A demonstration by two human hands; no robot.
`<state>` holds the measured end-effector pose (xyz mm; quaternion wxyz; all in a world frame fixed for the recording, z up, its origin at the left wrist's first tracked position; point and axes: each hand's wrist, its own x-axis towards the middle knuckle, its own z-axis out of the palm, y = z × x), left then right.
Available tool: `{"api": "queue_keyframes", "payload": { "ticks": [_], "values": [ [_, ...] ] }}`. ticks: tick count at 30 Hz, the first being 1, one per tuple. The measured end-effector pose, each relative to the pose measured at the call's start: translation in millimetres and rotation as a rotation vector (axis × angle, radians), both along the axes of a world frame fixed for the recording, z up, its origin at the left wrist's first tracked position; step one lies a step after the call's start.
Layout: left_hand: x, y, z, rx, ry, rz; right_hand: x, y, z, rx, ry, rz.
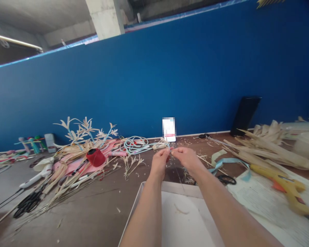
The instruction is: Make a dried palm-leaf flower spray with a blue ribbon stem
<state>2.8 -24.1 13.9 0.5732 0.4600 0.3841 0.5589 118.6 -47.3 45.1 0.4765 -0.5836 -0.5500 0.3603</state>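
Observation:
My left hand (160, 161) is closed in a pinch on a thin light-blue stem (168, 145) that points up from the fingertips. Right beside it, my right hand (186, 158) pinches with thumb and forefinger at the foot of this stem; what lies between those fingers is too small to make out. A fine thread-like line (180, 176) hangs below the hands. Both forearms reach over a shallow white box (185, 219) with a scrap of husk in it. Behind the hands stands a lit phone screen (169, 128), partly blurred out.
Husk flowers (86, 128), a red thread cone (95, 157), coiled light-blue cord (136, 145), black scissors (29, 202) and a white glue gun (38, 176) lie left. On the right are a yellow glue gun (283, 187), blue ribbon (229, 160) and dried husks (275, 151). A blue partition (154, 75) stands behind.

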Motion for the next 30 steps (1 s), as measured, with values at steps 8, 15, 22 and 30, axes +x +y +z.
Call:
{"api": "queue_keyframes", "payload": {
  "ticks": [8,15,22,30],
  "values": [
    [-2.3,0.5,2.6,0.107,0.034,0.092,-1.3,0.6,-5.0,0.037,-0.053,-0.006],
    [-1.9,0.7,2.3,0.138,0.05,0.149,-3.2,-3.7,1.9,0.067,-0.06,-0.024],
    [-3.7,1.7,3.1,0.134,0.092,0.154,-0.8,-1.8,-1.6,0.077,-0.05,-0.02],
    [-5.3,0.1,8.3,0.169,0.197,0.197,-3.3,0.0,-5.6,0.058,0.004,-0.036]
  ]
}}
